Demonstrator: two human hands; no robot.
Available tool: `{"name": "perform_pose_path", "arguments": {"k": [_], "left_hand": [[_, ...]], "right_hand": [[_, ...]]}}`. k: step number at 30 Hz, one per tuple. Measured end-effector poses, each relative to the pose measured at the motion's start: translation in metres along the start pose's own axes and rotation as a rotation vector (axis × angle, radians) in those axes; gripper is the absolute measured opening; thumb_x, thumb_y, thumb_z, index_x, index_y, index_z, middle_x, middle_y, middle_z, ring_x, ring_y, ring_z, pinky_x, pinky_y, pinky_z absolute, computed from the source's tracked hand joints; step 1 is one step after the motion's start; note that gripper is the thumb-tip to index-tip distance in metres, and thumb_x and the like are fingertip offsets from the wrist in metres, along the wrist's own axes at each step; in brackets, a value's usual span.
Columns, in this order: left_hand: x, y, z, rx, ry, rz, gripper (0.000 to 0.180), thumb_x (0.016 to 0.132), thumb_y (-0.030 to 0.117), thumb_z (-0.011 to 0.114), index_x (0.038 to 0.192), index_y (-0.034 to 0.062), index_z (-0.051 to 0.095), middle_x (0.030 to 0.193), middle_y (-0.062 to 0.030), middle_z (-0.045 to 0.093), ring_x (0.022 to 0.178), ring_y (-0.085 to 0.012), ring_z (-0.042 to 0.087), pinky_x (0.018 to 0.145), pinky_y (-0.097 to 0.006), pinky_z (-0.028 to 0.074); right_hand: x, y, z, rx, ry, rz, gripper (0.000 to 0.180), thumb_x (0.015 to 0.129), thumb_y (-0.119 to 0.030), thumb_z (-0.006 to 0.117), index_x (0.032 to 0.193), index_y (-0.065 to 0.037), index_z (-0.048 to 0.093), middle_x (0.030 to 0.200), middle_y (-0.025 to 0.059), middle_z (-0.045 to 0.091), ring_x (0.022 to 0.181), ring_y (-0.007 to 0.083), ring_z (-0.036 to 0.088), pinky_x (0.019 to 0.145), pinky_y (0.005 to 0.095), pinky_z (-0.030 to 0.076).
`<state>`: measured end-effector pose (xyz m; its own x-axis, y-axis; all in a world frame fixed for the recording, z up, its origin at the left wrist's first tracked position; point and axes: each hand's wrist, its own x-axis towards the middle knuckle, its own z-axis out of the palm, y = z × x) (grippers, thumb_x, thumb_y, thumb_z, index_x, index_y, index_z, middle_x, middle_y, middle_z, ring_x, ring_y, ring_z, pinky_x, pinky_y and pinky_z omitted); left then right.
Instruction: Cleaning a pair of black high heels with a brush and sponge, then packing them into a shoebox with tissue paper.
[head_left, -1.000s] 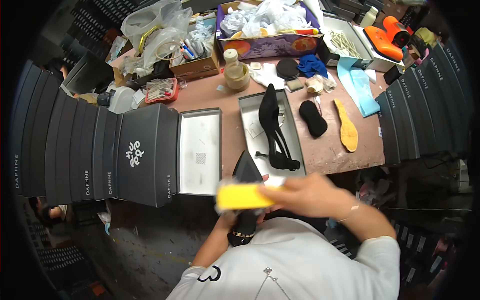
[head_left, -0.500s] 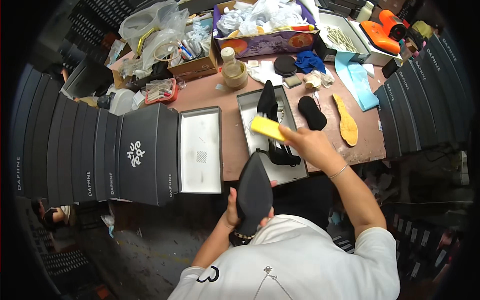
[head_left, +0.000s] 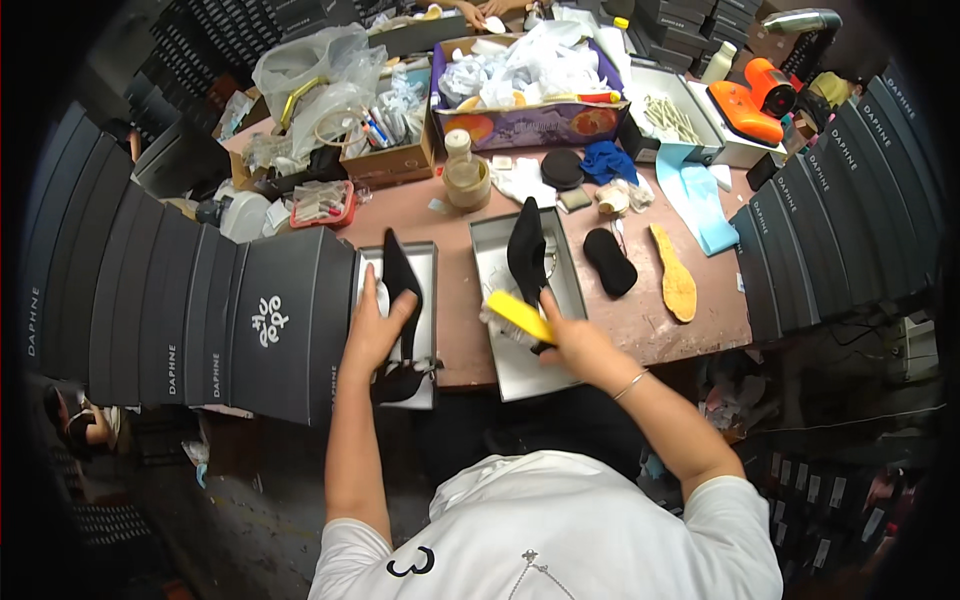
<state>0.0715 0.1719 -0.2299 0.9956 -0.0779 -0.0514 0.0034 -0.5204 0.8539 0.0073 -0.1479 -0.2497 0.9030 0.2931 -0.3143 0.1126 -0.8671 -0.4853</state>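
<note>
Shoe (head_left: 398, 268) in the left tray (head_left: 424, 262) points its toe far, long axis near-to-far; your left hand (head_left: 377, 330) spreads thumb and fingers about it; your right hand (head_left: 585, 350) pinches a yellow brush (head_left: 518, 316) over the right tray (head_left: 532, 376); bare tabletop (head_left: 456, 300) separates the trays; pale lettering marks dark boxes (head_left: 300, 285).

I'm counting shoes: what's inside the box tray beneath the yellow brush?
A black pointed-toe shoe; the yellow brush and right hand hide most of its back. Whatever lies beneath the shoe is covered.
</note>
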Motion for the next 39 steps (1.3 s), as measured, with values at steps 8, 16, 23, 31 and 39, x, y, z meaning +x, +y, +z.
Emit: {"name": "perform_pose_path", "arguments": {"k": [8,16,23,31,39], "left_hand": [[-0.025,0.01,0.081,-1.125,-0.177,-0.256,0.051,0.1,0.035,0.048,0.137,0.0005,0.043,0.129,-0.0143,0.055,0.123,-0.0256,0.052,0.106,-0.038,0.038],[-0.048,0.064,0.134,-1.589,-0.548,-0.129,0.098,0.081,0.075,0.048,0.137,-0.0044,0.039,0.124,-0.0143,0.058,0.115,-0.0214,0.057,0.103,-0.032,0.043],[-0.045,0.074,0.09,-1.176,-0.577,-0.105,0.053,0.08,0.015,0.061,0.125,-0.0097,0.048,0.111,-0.0199,0.061,0.082,-0.0206,0.065,0.078,-0.035,0.055],[-0.081,0.073,0.093,-0.852,-0.6,0.007,0.052,0.076,-0.006,0.063,0.125,0.0,0.047,0.081,-0.0117,0.058,0.064,-0.0195,0.06,0.059,-0.031,0.051],[-0.087,0.059,0.073,-0.84,-0.586,-0.111,0.036,0.075,0.002,0.07,0.108,-0.0009,0.059,0.078,-0.0095,0.061,0.067,-0.0168,0.06,0.061,-0.03,0.049]], "right_hand": [[-0.018,-0.019,-0.046,0.308,0.244,-0.268,0.074,0.081,-0.012,0.071,0.143,0.0,0.033,0.098,0.0263,0.064,0.088,0.0344,0.066,0.077,0.0358,0.051],[-0.069,-0.035,-0.017,1.382,0.032,-0.212,0.031,0.085,-0.005,0.07,0.114,-0.004,0.059,0.092,-0.0057,0.055,0.079,0.0021,0.049,0.069,0.0187,0.041],[-0.088,0.002,-0.026,0.982,0.274,-0.055,0.07,0.082,0.001,0.067,0.145,-0.003,0.036,0.113,0.0048,0.059,0.097,0.012,0.055,0.083,0.0252,0.047],[-0.073,-0.02,-0.082,-0.473,0.261,-0.46,0.044,0.086,-0.019,0.063,0.128,-0.007,0.055,0.073,0.0066,0.059,0.067,0.0232,0.062,0.062,0.0372,0.051],[-0.056,-0.027,-0.09,-0.373,0.273,-0.61,0.033,0.086,-0.019,0.06,0.119,-0.02,0.061,0.071,0.0075,0.06,0.059,0.0193,0.064,0.045,0.0271,0.046]]}}
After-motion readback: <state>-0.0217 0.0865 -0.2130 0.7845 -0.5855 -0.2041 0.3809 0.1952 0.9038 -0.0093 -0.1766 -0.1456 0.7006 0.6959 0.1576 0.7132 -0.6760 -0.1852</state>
